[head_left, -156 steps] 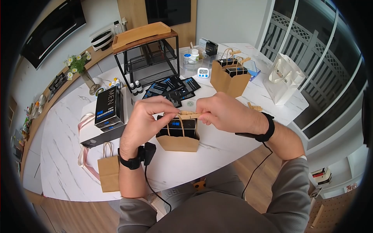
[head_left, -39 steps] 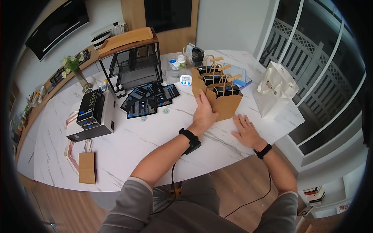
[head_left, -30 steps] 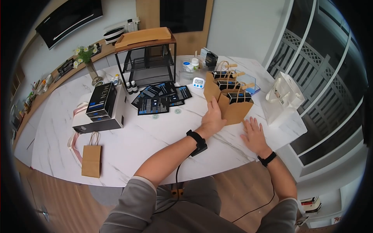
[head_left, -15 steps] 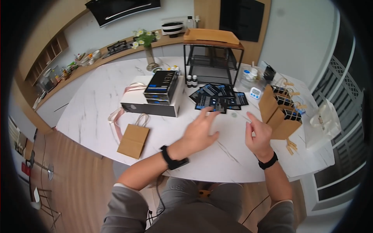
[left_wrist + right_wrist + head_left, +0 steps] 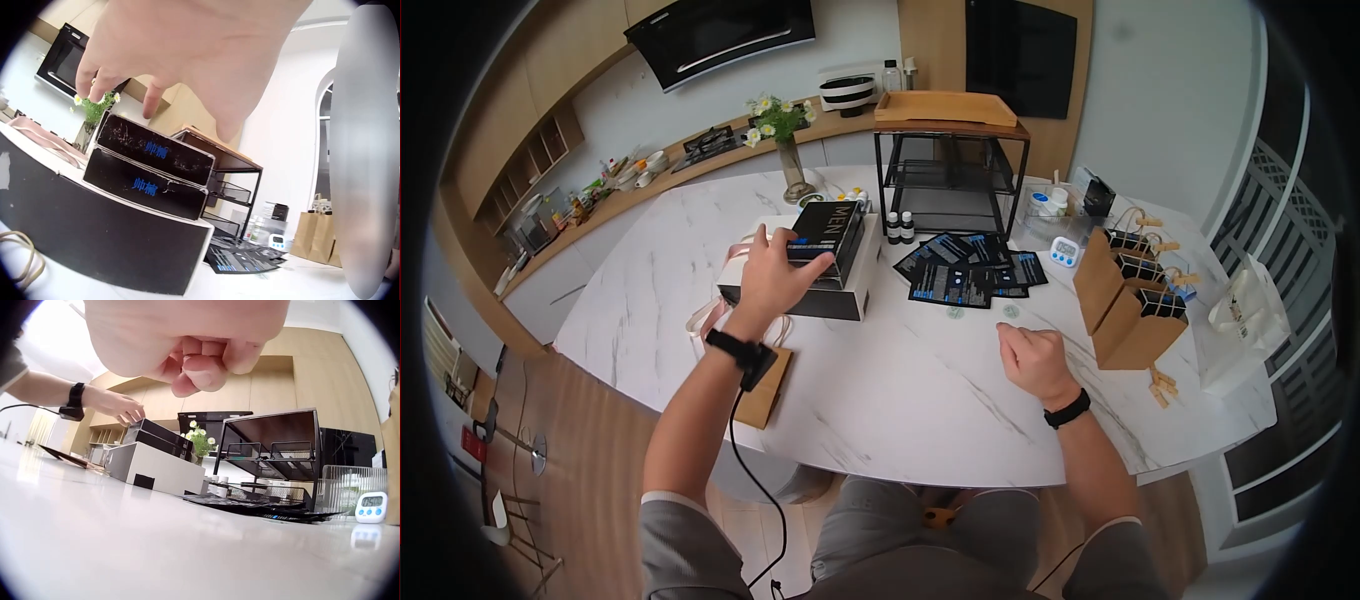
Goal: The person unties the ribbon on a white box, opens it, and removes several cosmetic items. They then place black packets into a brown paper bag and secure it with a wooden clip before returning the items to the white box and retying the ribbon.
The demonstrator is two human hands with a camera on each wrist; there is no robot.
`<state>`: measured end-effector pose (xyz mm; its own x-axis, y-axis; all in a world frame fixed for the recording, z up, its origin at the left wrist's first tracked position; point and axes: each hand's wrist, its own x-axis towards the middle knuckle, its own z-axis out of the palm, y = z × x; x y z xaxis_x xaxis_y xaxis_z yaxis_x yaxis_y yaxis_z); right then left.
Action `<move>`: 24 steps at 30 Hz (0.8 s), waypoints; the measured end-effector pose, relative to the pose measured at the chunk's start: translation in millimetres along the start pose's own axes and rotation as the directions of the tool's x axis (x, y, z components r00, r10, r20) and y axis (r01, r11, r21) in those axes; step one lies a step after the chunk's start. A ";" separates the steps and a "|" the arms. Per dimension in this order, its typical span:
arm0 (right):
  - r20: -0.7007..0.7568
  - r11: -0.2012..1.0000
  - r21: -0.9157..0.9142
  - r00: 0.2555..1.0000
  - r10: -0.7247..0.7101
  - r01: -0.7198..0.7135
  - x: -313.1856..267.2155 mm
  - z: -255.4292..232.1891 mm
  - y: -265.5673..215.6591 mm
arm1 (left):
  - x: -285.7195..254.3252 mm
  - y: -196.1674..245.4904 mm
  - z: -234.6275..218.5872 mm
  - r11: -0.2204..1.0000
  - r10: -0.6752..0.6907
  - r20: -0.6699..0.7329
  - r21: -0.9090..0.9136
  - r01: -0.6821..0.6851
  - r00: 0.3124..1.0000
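My left hand (image 5: 778, 272) reaches over two stacked black boxes (image 5: 824, 236) marked MEN, fingers spread and thumb by the top box's near corner. In the left wrist view the fingers hang over the box ends (image 5: 153, 150). The stack lies on a large white and dark gift box (image 5: 805, 303). Below my left wrist is a small brown paper bag (image 5: 766, 392), partly hidden by the arm. My right hand (image 5: 1035, 362) is over the table in front of several black sachets (image 5: 950, 286); its fingers are curled in, with nothing seen in them, as the right wrist view (image 5: 190, 353) shows.
At right stand three kraft bags (image 5: 1135, 340) with black boxes inside and clothespins on their handles. Loose wooden clothespins (image 5: 1162, 386) lie before them. A white bag (image 5: 1245, 320), a timer (image 5: 1064, 251), a mesh rack (image 5: 948, 165) and two small bottles (image 5: 900, 229) surround the sachets.
The left hand has left the kraft bag at right and moved across to the black boxes. The right hand has lifted from the table and curled its fingers. The head view has turned left.
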<state>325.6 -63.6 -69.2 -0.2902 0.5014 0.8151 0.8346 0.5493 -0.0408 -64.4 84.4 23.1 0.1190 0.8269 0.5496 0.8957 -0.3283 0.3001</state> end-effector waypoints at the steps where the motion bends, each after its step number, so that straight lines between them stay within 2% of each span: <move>1: -0.004 0.999 0.027 0.999 0.041 -0.040 -1.3 0.2 -1.0 | 9.9 7.4 1.0 0.993 -0.115 0.098 0.028 0.112 0.989; 2: -0.009 0.999 0.020 0.999 0.047 -0.046 -1.9 0.0 -2.5 | 15.7 7.5 8.0 0.994 -0.104 0.099 0.025 0.102 0.990; 4: -0.001 0.998 0.048 0.999 0.049 -0.049 -2.4 -0.4 -4.8 | 27.2 -1.2 26.2 0.979 -0.174 0.140 -0.080 0.186 0.975; 8: 0.016 0.997 0.048 0.998 0.068 -0.068 -1.6 -0.1 -5.7 | 33.7 -2.4 28.8 0.975 -0.124 0.214 -0.153 0.159 0.969; 9: 0.020 0.996 0.046 0.997 0.071 -0.072 -0.7 -0.7 -4.8 | 32.1 -1.9 25.7 0.962 -0.135 0.257 -0.198 0.189 0.957; 12: 0.015 0.996 0.041 0.997 0.073 -0.073 -1.6 1.6 -4.0 | 30.4 8.6 12.1 0.983 -0.079 0.251 -0.141 0.117 0.965; 13: 0.005 0.997 0.042 0.998 0.068 -0.068 -2.2 2.6 -2.5 | 29.4 8.0 12.6 0.994 -0.069 0.199 -0.068 0.084 0.978; 14: 0.001 0.997 0.028 0.997 0.071 -0.071 -3.5 3.5 -1.0 | 25.6 15.3 3.8 0.999 0.002 0.139 -0.041 0.004 0.990; 16: -0.014 0.996 0.029 0.996 0.083 -0.083 -5.7 4.7 0.3 | 19.7 36.3 -13.4 0.998 0.019 0.056 -0.068 -0.015 0.998; 18: -0.050 0.994 0.044 0.993 0.104 -0.102 -3.0 0.4 -1.9 | 15.1 60.6 -21.5 0.924 0.146 0.087 -0.367 -0.104 0.985; 19: -0.076 0.991 0.076 0.991 0.113 -0.107 -1.4 -2.8 -2.6 | 6.9 85.8 -27.5 0.862 0.202 0.147 -0.495 -0.104 0.968; 20: -0.082 0.992 0.058 0.990 0.116 -0.111 -0.7 -7.5 -4.8 | -1.6 105.2 -22.7 0.844 0.303 0.102 -0.490 -0.217 0.948; 22: -0.001 0.869 0.436 0.966 0.259 -0.233 -0.8 -16.9 -9.9 | -22.0 141.6 -4.9 0.790 0.467 0.056 -0.474 -0.388 0.882; 23: -0.024 0.844 0.495 0.967 0.252 -0.208 -5.2 -13.0 -4.6 | -32.9 161.8 2.5 0.775 0.479 0.126 -0.526 -0.351 0.869; 24: -0.031 0.852 0.481 0.968 0.249 -0.204 -6.4 -13.2 -2.1 | -41.7 175.3 17.2 0.752 0.524 0.116 -0.529 -0.394 0.844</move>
<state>331.9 -76.7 -66.6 -0.0584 0.6018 0.7965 0.5454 0.6875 -0.4795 95.0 0.3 39.4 0.6189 0.5790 0.5308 0.3996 -0.8139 0.4217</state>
